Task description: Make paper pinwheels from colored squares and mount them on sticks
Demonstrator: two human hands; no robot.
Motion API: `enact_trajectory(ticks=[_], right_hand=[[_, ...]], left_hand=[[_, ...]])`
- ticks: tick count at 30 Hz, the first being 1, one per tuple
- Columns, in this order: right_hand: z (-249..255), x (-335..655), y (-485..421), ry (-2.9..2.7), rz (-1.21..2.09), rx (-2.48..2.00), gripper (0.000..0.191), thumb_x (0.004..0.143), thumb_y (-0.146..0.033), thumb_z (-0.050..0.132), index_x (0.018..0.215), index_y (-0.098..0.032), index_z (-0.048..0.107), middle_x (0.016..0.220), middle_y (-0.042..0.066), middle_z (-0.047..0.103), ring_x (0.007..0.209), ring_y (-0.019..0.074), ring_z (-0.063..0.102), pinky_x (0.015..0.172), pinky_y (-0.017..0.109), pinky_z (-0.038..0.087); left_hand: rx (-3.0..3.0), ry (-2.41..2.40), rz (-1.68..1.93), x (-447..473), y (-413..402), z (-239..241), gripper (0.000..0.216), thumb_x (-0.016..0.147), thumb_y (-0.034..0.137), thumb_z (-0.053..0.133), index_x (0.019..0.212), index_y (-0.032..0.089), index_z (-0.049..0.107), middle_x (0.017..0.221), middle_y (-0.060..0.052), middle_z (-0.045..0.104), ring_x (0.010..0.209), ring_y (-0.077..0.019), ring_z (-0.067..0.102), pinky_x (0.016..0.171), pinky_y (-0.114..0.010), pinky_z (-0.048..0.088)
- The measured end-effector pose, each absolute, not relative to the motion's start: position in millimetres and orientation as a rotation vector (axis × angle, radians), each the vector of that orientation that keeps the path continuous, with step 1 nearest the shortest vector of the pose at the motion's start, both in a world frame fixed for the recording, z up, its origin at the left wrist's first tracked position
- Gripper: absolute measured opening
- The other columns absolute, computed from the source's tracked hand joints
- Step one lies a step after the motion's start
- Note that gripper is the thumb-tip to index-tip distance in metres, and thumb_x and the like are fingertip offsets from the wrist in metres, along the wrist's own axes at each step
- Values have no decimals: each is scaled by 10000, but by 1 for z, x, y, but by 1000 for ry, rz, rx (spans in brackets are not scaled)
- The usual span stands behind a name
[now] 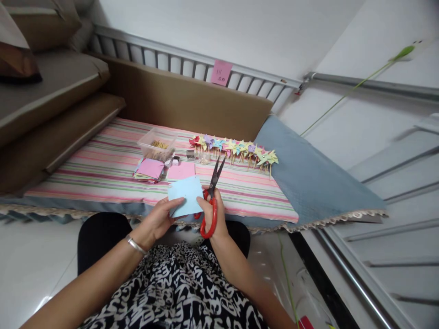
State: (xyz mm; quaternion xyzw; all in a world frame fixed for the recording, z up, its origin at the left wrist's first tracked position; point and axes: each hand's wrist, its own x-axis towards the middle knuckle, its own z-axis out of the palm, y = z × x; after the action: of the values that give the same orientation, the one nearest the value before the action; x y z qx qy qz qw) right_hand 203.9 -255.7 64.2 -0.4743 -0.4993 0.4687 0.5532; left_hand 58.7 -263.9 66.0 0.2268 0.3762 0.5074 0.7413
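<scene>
A square of light blue paper [187, 194] is held up in front of me over the bed's front edge. My left hand [159, 219] pinches its lower left part, thumb on top. My right hand [216, 212] has red-handled scissors [213, 183] in its grip, blades partly apart and pointing up and away, while its thumb also presses the paper's right edge. A stack of coloured paper squares [150, 169] and a pink sheet [181, 171] lie just beyond. Several paper pinwheels on sticks [231, 146] lie in a row farther back.
A clear plastic box [157, 144] with small sticks stands behind the stack, and a small clear container [205, 157] sits near the pinwheels. Striped cloth [103, 160] covers the bed. Cardboard [185, 98] stands along the back rail, with a pink note [221, 73] above it.
</scene>
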Motion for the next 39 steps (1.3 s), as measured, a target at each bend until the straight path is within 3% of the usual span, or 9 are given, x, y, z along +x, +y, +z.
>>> enact_trajectory(ticks=[6, 12, 20, 28, 39], right_hand=[[70, 203, -264, -1219, 1161, -1122, 341, 722, -261, 587, 1046, -231, 482, 746, -33, 499, 651, 132, 514, 620, 257, 440], [79, 231, -289, -1490, 1314, -1182, 373, 755, -269, 594, 1113, -218, 503, 818, 12, 622, 724, 145, 582, 682, 275, 466], [88, 243, -316, -1682, 1575, -1473, 315, 796, -413, 579, 1029, -201, 580, 597, -43, 538, 419, 62, 450, 416, 185, 365], [95, 240, -321, -1679, 1595, -1556, 262, 815, -376, 552, 1003, -196, 582, 529, -68, 491, 362, 40, 375, 363, 155, 288], [101, 233, -321, -1688, 1513, -1569, 181, 803, -318, 598, 938, -197, 600, 518, -76, 484, 369, 38, 387, 398, 168, 313]], left_hand=[[519, 969, 1274, 59, -262, 74, 336, 588, 202, 782, 895, 109, 682, 830, -88, 733, 680, -194, 667, 635, -290, 540], [606, 1056, 1327, 35, -256, 84, 363, 529, 235, 809, 838, 91, 681, 758, -68, 724, 612, -158, 637, 595, -251, 502], [703, 1083, 1268, 24, -253, 89, 295, 540, 236, 796, 779, 114, 673, 677, -40, 704, 539, -144, 608, 540, -246, 469], [734, 1047, 1262, 21, -254, 94, 301, 550, 238, 792, 807, 128, 681, 720, -40, 713, 565, -148, 618, 565, -251, 482], [702, 1064, 1205, 24, -257, 95, 263, 567, 234, 792, 770, 119, 671, 671, -33, 702, 539, -134, 608, 535, -228, 467]])
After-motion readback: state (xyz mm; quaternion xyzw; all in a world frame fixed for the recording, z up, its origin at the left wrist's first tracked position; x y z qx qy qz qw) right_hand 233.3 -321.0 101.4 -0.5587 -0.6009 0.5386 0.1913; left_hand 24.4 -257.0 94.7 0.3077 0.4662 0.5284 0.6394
